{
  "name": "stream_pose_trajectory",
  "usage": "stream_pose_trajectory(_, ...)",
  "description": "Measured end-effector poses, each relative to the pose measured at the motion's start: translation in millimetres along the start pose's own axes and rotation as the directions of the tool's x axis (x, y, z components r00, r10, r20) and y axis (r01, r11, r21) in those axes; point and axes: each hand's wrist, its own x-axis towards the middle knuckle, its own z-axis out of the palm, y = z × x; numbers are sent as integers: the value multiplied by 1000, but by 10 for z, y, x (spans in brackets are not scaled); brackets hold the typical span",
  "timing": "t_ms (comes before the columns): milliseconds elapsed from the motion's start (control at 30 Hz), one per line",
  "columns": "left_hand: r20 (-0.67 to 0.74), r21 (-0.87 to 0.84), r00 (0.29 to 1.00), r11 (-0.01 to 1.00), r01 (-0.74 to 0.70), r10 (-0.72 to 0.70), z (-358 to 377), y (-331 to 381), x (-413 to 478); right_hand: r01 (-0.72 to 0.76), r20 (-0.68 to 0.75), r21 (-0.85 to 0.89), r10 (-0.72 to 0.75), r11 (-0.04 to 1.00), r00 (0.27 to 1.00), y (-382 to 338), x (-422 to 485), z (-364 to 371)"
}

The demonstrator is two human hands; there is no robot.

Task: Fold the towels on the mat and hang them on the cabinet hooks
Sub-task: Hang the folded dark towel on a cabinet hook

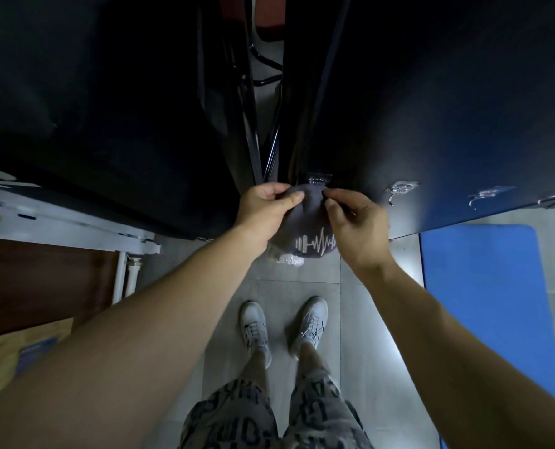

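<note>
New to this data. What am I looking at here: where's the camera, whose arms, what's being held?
There is no robot here: a person works with bare hands. The single picture comes from a wide-angle camera on the person's head, looking down, so you see both forearms, the shoes and the tiled floor. The left hand and right hand each pinch the top of a grey towel with a white waveform print. They hold it right under a hook on the dark blue cabinet. Whether it is already caught there, I cannot tell. Three more hooks sit bare further right. A blue mat lies on the floor at the right.
</note>
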Motion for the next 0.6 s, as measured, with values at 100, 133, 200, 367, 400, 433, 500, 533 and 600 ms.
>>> stream_pose_trajectory(100, -58, 64, 996, 996, -64, 67, 50, -62, 12, 76, -25, -85, -78, 993, 997, 63, -27, 71)
stream_pose_trajectory(133, -63, 101, 993, 991, -89, 96, 52, -71, 11, 92, -24, -98, -95, 991, 995, 90, -31, 93)
stream_pose_trajectory(200, -70, 230, 984, 963, -142, 162, 52, -60, -7, 131, -40, -130, -137, 983, 990, 147, -41, 134)
stream_pose_trajectory(367, -196, 604, 853, 745, -283, 484, -31, -26, -104, 140, -100, -228, -166, 963, 981, 185, -66, 178)
stream_pose_trajectory(400, -159, 611, 832, 715, -340, 532, -46, -27, -128, 148, -90, -218, -171, 965, 981, 182, -61, 166)
stream_pose_trajectory(433, -92, 617, 816, 676, -403, 571, -48, -36, -150, 158, -72, -197, -175, 968, 982, 175, -56, 153)
stream_pose_trajectory(500, 38, 626, 790, 602, -496, 612, -32, -74, -196, 167, -27, -155, -173, 974, 984, 173, -40, 125)
stream_pose_trajectory(533, 74, 628, 783, 581, -517, 617, -14, -107, -224, 174, -13, -143, -178, 974, 984, 173, -35, 113)
stream_pose_trajectory(600, 123, 650, 787, 550, -524, 604, 1, -184, -286, 201, -5, -131, -203, 971, 979, 190, -32, 104)
